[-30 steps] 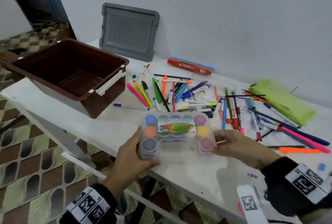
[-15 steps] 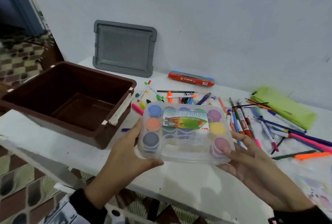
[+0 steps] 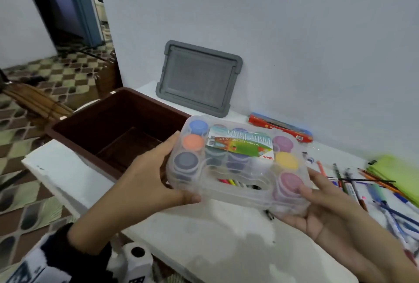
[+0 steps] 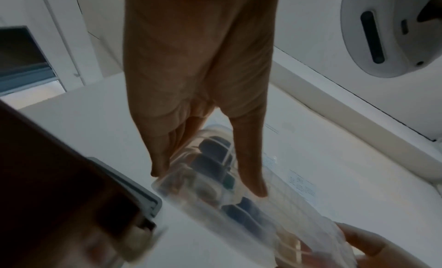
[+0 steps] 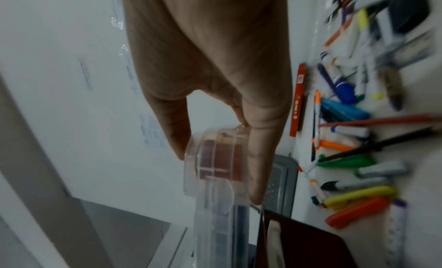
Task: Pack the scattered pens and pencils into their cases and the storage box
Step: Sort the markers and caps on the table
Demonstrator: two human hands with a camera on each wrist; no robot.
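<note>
A clear plastic paint case (image 3: 235, 164) with coloured pots inside hangs above the white table, right beside the brown storage box (image 3: 118, 133). My left hand (image 3: 156, 178) grips its left end, thumb on the near edge, fingers behind. My right hand (image 3: 317, 205) holds the right end from below, thumb on top. In the left wrist view my left hand (image 4: 210, 170) pinches the paint case (image 4: 215, 179). In the right wrist view my right hand (image 5: 215, 158) clasps the paint case (image 5: 217, 168). Scattered pens and pencils (image 3: 362, 189) lie on the table at right.
A grey lid (image 3: 199, 78) leans on the wall behind the box. A red-and-blue pencil case (image 3: 281, 127) lies by the wall, a green pouch (image 3: 399, 173) at far right. Markers (image 5: 354, 198) spread across the table. The table's near edge (image 3: 68, 189) borders patterned floor.
Both hands have lifted the paint case off the table and carried it up and left towards the brown box. The view has shifted left too.
</note>
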